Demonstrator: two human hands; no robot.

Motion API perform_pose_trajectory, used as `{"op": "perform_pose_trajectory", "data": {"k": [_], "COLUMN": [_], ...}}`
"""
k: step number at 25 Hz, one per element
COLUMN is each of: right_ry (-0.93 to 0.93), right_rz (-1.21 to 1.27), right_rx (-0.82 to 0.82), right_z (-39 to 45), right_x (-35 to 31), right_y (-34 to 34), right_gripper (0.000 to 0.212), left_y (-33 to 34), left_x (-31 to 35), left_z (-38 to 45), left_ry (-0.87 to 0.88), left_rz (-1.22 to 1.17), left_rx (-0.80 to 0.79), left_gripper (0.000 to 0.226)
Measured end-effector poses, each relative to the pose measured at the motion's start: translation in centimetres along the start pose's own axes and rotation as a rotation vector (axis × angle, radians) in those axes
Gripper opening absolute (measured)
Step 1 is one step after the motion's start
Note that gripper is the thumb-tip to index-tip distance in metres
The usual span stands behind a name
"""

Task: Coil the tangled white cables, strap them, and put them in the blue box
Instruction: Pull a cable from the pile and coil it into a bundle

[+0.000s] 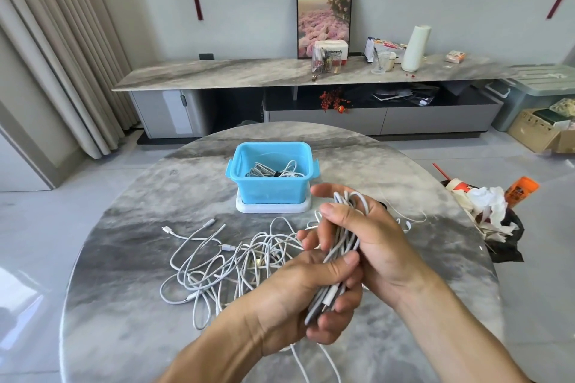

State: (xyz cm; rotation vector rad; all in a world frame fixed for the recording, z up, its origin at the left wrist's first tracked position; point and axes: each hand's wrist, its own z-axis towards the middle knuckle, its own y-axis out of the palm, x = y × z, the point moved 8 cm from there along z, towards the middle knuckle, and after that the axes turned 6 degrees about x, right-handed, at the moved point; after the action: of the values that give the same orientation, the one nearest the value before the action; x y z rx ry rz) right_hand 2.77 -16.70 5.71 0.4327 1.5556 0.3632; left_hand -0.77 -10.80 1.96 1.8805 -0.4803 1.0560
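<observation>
Both hands hold one coiled cable (340, 255) above the near right of the counter (124, 258). The left hand (298, 298) grips its near end and the right hand (364, 236) clasps its far end, so the bundle's long axis runs near to far, leaning slightly right. The blue box (270, 177), already holding a coil, stands just beyond the right hand, the nearer one for a drop-in. The tangled cables (224, 261) lie to the left, beside the left hand.

A framed flower picture (323, 15) leans on the far wall, top centre; a white vase (415, 48) stands right of it; crumpled trash (485, 211) sits at right.
</observation>
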Motion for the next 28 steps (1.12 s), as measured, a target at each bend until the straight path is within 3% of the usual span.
{"op": "perform_pose_trajectory", "data": {"k": [5, 7, 11, 13, 14, 18, 21, 25, 28], "right_ry": [-0.012, 0.034, 0.163, 0.140, 0.122, 0.086, 0.090, 0.037, 0.046], "right_rz": [0.071, 0.068, 0.028, 0.055, 0.079, 0.202, 0.195, 0.146, 0.116], "right_rx": [-0.048, -0.041, 0.256, 0.350, 0.363, 0.312, 0.273, 0.262, 0.287], "right_z": [-0.2, -0.1, 1.1, 1.3, 1.3, 1.0, 0.9, 0.4, -0.2], "right_x": [-0.8, -0.9, 1.5, 1.8, 1.8, 1.0, 1.0, 0.0, -0.4], "right_y": [0.2, 0.2, -2.7, -3.5, -3.7, -3.1, -2.4, -2.0, -2.1], "right_gripper": [0.019, 0.023, 0.018, 0.015, 0.019, 0.018, 0.005, 0.037, 0.049], "left_y": [1.2, 0.5, -3.5, -3.5, -3.5, -2.8, -1.8, -0.8, -0.2], "left_x": [0.5, 0.5, 0.7, 1.2, 1.1, -0.3, -0.7, -0.5, -0.9], "left_z": [0.3, 0.4, 0.8, 0.9, 1.0, 1.4, 1.2, 0.8, 1.0], "left_ry": [0.136, 0.126, 0.212, 0.282, 0.275, 0.104, 0.011, -0.012, 0.021], "left_rz": [-0.057, 0.019, 0.522, 0.797, 0.811, 0.335, 0.198, 0.113, 0.157], "left_rx": [-0.010, 0.102, 0.532, 0.606, 0.609, 0.397, 0.225, 0.101, 0.046], "left_gripper": [0.018, 0.019, 0.028, 0.033, 0.033, 0.025, 0.027, 0.021, 0.026]}}
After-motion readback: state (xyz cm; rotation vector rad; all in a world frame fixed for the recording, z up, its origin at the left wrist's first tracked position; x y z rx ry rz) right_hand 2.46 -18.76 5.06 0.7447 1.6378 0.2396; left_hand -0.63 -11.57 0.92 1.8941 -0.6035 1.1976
